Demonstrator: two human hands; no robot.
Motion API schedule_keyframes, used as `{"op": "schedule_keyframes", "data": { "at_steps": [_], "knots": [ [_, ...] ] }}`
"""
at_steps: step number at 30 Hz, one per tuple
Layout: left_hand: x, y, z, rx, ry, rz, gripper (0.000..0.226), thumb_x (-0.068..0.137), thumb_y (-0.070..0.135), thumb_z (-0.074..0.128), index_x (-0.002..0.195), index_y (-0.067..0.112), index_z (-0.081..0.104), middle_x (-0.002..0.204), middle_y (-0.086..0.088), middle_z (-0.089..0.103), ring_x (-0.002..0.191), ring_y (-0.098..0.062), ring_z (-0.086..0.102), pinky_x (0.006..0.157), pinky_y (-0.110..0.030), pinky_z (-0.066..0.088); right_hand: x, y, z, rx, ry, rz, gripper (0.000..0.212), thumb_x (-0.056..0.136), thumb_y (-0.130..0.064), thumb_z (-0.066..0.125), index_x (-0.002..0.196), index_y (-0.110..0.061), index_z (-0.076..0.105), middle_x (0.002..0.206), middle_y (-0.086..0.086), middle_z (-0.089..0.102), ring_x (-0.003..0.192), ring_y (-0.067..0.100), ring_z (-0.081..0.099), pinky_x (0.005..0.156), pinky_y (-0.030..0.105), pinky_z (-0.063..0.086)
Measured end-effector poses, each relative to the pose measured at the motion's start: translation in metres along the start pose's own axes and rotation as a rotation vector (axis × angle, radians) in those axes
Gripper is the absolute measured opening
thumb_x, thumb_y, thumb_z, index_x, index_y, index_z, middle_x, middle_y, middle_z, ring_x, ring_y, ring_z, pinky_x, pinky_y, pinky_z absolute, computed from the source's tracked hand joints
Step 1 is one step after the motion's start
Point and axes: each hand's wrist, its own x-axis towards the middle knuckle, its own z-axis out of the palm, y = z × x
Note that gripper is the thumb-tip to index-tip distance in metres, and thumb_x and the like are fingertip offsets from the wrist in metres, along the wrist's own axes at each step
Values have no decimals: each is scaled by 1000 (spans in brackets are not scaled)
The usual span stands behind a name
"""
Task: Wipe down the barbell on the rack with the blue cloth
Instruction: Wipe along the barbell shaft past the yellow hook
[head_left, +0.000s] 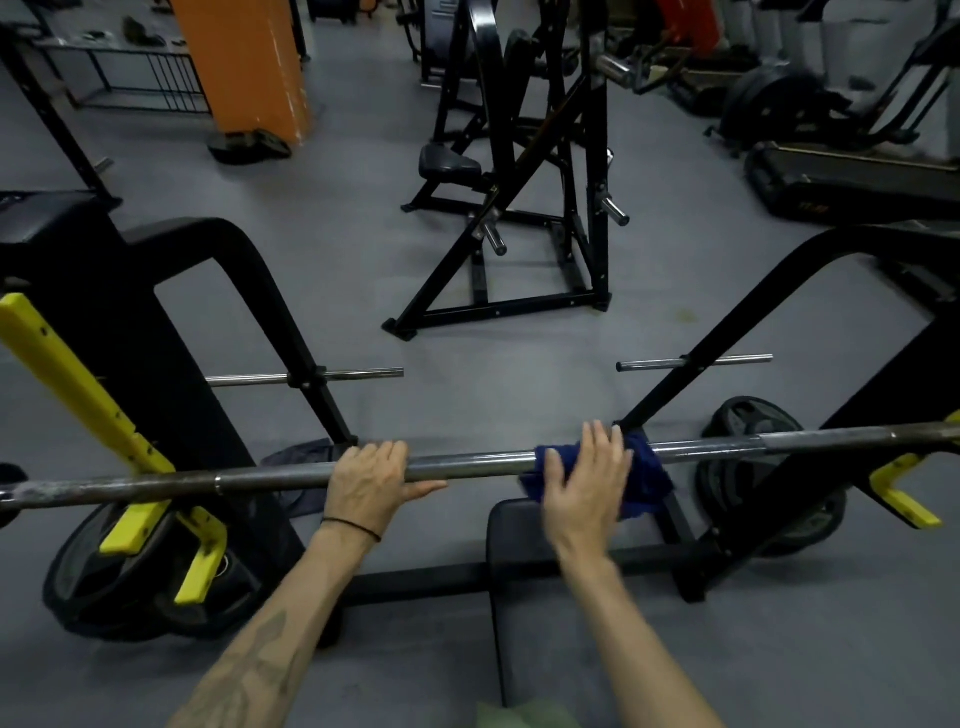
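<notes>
A long steel barbell (478, 464) lies across the rack from left to right, resting on yellow hooks (904, 499) at both sides. My left hand (371, 486) grips the bar left of its middle, fingers over the top and thumb stretched along it. The blue cloth (647, 480) is wrapped around the bar right of the middle. My right hand (587, 483) lies on the cloth with its fingers curled over the bar; the hand is slightly blurred.
A black bench pad (524, 566) sits under the bar in front of me. Weight plates (130, 582) lean at the rack's feet on both sides. Black rack uprights (291, 332) with chrome pegs stand behind the bar. Another black machine (524, 171) stands further back on the grey floor.
</notes>
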Motion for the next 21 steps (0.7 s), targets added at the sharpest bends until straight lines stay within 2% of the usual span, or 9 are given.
{"op": "schedule_keyframes", "data": {
  "at_steps": [2,6,8,9,11,13,15,18,21],
  "knots": [
    [8,-6,-3,8,-96,58,78,93,81,19,63,16,50,51,-3,49,40,-23,50,42,-28,37,-22,-52,13,93,-78,-20,76,104,-61,27,149,-2,44,158,17,40,154,29,20,127,47,6],
    [48,-14,-29,-48,-643,67,85,71,98,11,70,24,52,67,3,59,67,-20,64,58,-30,43,-23,-39,7,3,-275,-584,68,105,-56,35,152,-7,43,157,11,43,147,27,37,125,42,19],
    [63,-19,-30,-221,-917,-48,87,61,101,18,67,23,56,66,5,58,66,-17,59,60,-31,41,5,12,-5,-78,-177,-564,64,106,-53,36,144,-6,53,146,14,55,135,32,51,120,42,27],
    [65,-19,-31,-248,-939,-73,92,58,103,15,68,23,59,65,6,59,64,-15,58,59,-31,42,16,35,-14,-120,-113,-470,64,106,-54,33,141,-5,57,142,15,57,132,34,52,119,44,29],
    [51,-18,-29,-120,-766,-42,104,57,103,-2,79,24,62,72,6,62,68,-15,61,62,-32,46,18,48,-22,-124,-20,-195,69,106,-55,26,138,-2,57,144,16,56,139,35,44,121,50,26],
    [31,-7,-23,-137,-494,-86,101,72,94,-6,98,27,64,88,6,68,82,-17,66,69,-34,48,1,3,-3,-22,48,0,74,105,-58,26,140,2,53,149,19,50,147,35,33,124,51,17],
    [25,6,-18,-261,-329,-127,90,90,80,4,111,21,69,100,1,71,92,-23,68,74,-37,51,-25,-50,12,84,-84,-143,74,105,-59,28,149,-1,44,158,16,40,153,30,22,127,45,8],
    [26,16,-12,-347,-185,-133,71,100,61,26,129,9,66,124,-10,69,117,-30,65,97,-44,51,-27,-31,6,-3,-259,-579,66,106,-52,38,157,-9,35,166,6,28,155,21,20,125,45,18],
    [26,16,-12,-235,-230,-137,76,103,60,19,143,7,55,147,-12,55,139,-29,49,117,-46,35,2,29,-11,-75,-96,-458,60,107,-46,36,151,-5,44,162,9,35,151,26,31,121,50,28]
  ]
}}
